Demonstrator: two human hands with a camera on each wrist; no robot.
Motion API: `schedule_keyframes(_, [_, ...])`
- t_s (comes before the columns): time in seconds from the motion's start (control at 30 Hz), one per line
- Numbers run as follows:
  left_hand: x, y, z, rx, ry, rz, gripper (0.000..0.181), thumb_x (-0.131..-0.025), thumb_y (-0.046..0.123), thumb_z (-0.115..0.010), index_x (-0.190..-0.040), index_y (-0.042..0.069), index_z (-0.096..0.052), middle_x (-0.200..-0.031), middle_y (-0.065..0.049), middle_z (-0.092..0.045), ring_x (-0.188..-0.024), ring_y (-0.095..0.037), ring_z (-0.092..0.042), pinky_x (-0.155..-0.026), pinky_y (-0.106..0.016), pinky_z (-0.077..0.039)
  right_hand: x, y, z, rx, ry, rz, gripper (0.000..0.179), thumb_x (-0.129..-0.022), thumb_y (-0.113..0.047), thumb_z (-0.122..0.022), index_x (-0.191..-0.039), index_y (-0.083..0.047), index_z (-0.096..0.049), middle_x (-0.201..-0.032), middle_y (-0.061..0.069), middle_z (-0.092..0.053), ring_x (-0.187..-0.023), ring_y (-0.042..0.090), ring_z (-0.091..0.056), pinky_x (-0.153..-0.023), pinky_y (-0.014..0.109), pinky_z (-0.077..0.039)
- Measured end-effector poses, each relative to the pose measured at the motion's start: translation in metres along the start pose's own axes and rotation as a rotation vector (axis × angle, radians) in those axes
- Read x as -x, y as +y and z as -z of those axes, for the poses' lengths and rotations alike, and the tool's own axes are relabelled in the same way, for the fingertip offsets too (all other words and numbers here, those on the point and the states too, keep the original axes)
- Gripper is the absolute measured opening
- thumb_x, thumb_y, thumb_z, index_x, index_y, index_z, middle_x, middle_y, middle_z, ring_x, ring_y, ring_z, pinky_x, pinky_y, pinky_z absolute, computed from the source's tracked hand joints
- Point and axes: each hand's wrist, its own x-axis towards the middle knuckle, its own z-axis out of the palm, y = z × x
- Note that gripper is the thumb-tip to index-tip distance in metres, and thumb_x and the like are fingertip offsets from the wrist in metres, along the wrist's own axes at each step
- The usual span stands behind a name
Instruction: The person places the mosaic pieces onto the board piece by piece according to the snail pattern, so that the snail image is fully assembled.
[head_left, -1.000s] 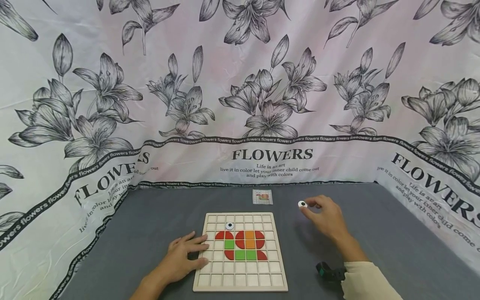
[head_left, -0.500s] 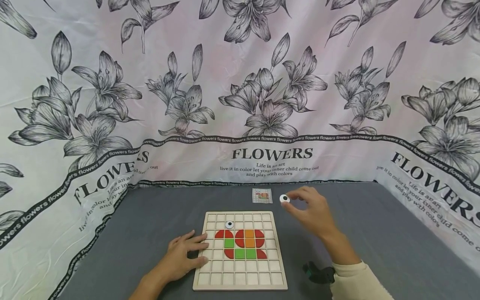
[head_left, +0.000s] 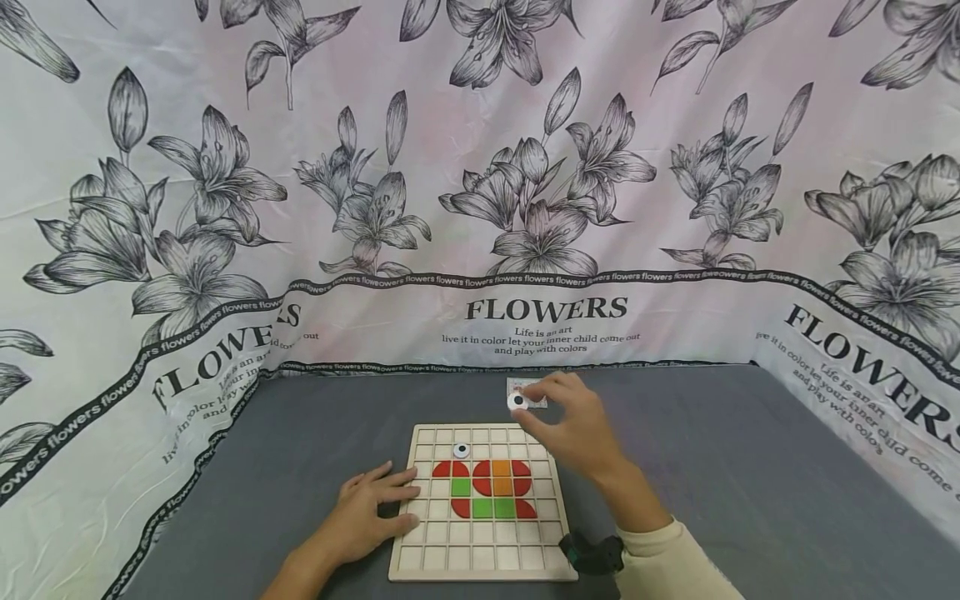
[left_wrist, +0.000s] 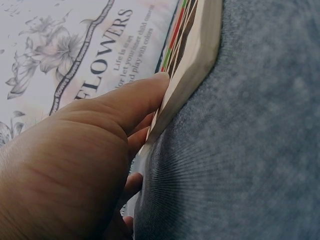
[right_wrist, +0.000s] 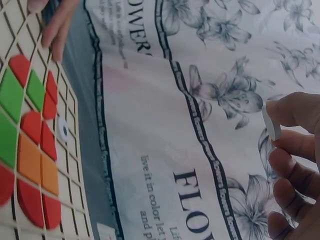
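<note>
My right hand (head_left: 577, 433) pinches a round white eye piece (head_left: 517, 401) with a black dot between thumb and index finger. In the head view it hangs beyond the far edge of the wooden grid board (head_left: 480, 535). The right wrist view shows this disc edge-on as a thin white piece (right_wrist: 271, 121). On the board, a matching eye piece (head_left: 461, 450) lies above red quarter-round pieces (head_left: 442, 470), green squares (head_left: 482, 507) and orange squares (head_left: 501, 477). My left hand (head_left: 366, 518) rests against the board's left edge, fingers extended, thumb on the rim (left_wrist: 187, 75).
Behind the board lies a small picture card (head_left: 516, 384), partly covered by my right hand. A grey cloth (head_left: 720, 467) covers the table. Flower-printed fabric (head_left: 375, 325) hangs around the back and sides. A black wrist device (head_left: 592, 554) overlaps the board's near right corner in the head view.
My right hand has moved left with the eye piece, from the right of the card to in front of it. My left hand and the pieces on the board have stayed put.
</note>
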Motion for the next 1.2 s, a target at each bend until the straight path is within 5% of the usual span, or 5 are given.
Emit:
schedule_keyframes(0.57, [-0.001, 0.002, 0.000, 0.003, 0.010, 0.003, 0.047, -0.084, 0.039, -0.074, -0.122, 0.012, -0.070, -0.140, -0.005, -0.051, -0.138, -0.042, -0.025, -0.103, -0.064, -0.006, -0.010, -0.008, -0.062, -0.080, -0.098, -0.040, 0.019, -0.079, -0.014, -0.081, -0.096, -0.007, -0.075, -0.091, -0.002, -0.063, -0.088, 0.015, -0.057, -0.075, 0.039, -0.050])
schedule_keyframes(1.2, [-0.001, 0.003, 0.001, -0.008, -0.006, 0.000, 0.047, -0.085, 0.040, -0.073, -0.123, 0.012, -0.069, -0.141, -0.005, -0.050, -0.138, -0.042, -0.025, -0.103, -0.064, -0.006, 0.001, 0.011, -0.110, -0.053, -0.324, -0.260, 0.023, -0.089, -0.022, -0.071, -0.106, -0.005, -0.073, -0.096, 0.000, -0.062, -0.090, 0.020, -0.054, -0.075, 0.037, -0.048])
